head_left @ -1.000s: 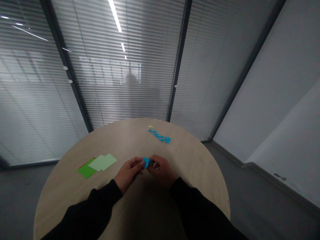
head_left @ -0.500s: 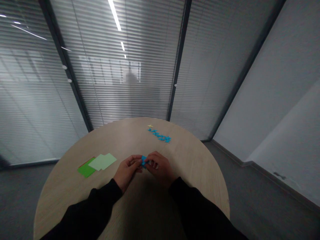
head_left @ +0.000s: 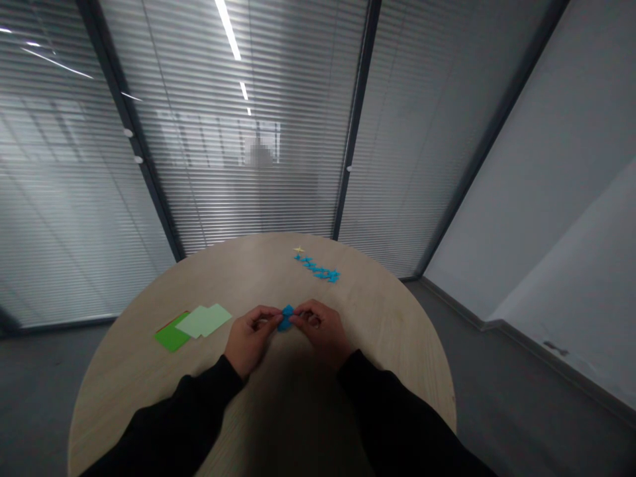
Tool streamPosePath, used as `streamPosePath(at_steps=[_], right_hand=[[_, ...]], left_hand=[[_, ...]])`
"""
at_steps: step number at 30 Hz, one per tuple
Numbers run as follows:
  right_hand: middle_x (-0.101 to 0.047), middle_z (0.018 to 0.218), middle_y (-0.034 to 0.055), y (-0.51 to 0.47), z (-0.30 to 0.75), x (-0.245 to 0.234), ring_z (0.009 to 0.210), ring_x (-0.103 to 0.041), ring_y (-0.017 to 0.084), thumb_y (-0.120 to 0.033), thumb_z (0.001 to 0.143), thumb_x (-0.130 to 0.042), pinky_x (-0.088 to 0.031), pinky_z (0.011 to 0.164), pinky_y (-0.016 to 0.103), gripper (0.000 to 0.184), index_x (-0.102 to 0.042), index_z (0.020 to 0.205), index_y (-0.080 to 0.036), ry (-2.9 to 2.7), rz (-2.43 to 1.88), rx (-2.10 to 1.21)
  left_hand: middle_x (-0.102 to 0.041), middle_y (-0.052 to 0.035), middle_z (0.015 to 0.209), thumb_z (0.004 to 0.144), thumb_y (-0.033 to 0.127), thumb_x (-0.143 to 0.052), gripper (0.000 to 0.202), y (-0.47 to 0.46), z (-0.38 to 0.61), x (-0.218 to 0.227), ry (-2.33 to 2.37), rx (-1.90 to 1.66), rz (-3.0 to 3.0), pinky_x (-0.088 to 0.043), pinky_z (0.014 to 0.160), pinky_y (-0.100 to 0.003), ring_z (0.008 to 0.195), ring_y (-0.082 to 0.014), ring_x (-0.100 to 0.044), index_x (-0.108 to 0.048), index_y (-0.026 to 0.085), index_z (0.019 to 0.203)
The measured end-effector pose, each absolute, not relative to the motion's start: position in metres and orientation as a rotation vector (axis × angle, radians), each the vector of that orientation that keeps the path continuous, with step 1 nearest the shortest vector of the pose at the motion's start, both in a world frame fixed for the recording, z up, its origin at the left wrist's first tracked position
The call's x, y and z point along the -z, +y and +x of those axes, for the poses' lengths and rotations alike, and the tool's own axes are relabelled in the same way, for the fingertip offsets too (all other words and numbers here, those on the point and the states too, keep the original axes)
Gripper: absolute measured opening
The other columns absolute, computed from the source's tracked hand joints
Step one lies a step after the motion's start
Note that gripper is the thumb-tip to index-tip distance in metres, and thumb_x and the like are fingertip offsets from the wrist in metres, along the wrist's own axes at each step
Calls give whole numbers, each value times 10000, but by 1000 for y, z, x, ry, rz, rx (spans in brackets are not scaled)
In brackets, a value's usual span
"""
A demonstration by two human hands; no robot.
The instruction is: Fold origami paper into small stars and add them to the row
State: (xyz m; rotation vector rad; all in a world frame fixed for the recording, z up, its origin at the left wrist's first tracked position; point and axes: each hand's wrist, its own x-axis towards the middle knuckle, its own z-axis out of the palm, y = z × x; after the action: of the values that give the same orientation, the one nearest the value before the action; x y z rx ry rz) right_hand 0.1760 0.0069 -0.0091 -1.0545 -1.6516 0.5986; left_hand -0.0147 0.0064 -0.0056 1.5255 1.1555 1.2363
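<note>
Over the near middle of the round, pale wood-grain surface (head_left: pixel 382 324), my two hands meet in front of me. Between them is a small folded piece of bright blue paper (head_left: pixel 286 318). My left hand (head_left: pixel 250 338) pinches one side of it between thumb and fingertips, and my right hand (head_left: pixel 322 331) pinches the other side with its fingers curled inward, so the piece touches both hands. My fingers hide most of its folded shape. Farther ahead, near the far edge of the surface and well apart from my hands, lies a loose, slanting row of tiny blue paper shapes (head_left: pixel 317 268). Just beyond the end of that row sits a tiny pale yellow paper star (head_left: pixel 299 250). Off to my left, nearer my left hand, two overlapping pale green paper squares (head_left: pixel 203 321) lie partly on a bright green paper square (head_left: pixel 171 340), with a thin orange paper edge (head_left: pixel 167 322) showing beneath it. Black sleeves (head_left: pixel 169 417) cover my forearms, which reach in from the near edge.
</note>
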Motion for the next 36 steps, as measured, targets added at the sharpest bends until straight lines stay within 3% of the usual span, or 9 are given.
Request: streamPosePath(at_steps=[7,17,21,25,32,36], right_hand=[[-692,788,27,6,176,8,665,-609,145,-370,844,-700,-481,601,249,182,-692,822,-189,-1648,-1101,-627],[-679,787,24,6,173,12,697,-635,158,-391,791,-743,-496,591,246,230,-658,866,-192,-1501,-1086,-793],[-692,861,45,7,173,13,791,-660,177,-356,779,-750,-507,627,254,244,-657,934,-191,-1476,-1056,-805],[-681,824,35,6,173,11,752,-643,167,-359,801,-730,-505,623,257,224,-668,934,-189,-1506,-1053,-795],[-693,835,24,3,173,6,701,-622,146,-378,795,-752,-474,593,243,330,-708,1067,-196,-1622,-1080,-742],[-706,783,25,3,173,9,681,-625,149,-366,820,-722,-474,603,252,230,-736,956,-180,-1637,-1112,-726]], left_hand=[[-757,-64,804,771,422,-748,271,4,-12,2,1144,-1266,1438,-494,654,-294,768,-213,-691,-719,178,885],[-731,-29,766,670,388,-833,292,4,-7,0,1026,-1339,1260,-496,700,-275,706,-159,-658,-682,176,802],[-738,-39,804,672,407,-835,359,5,-7,2,1019,-1286,1255,-490,691,-276,710,-162,-658,-703,172,909],[-770,-85,914,745,479,-774,432,4,-9,3,1057,-1167,1353,-497,726,-307,780,-204,-681,-739,165,1040],[-704,-45,646,728,569,-759,421,1,-10,1,1134,-1174,1346,-427,548,-265,600,-182,-608,-766,163,838],[-695,-36,646,720,564,-768,417,2,-9,2,1102,-1188,1318,-426,548,-256,594,-168,-598,-759,167,845]])
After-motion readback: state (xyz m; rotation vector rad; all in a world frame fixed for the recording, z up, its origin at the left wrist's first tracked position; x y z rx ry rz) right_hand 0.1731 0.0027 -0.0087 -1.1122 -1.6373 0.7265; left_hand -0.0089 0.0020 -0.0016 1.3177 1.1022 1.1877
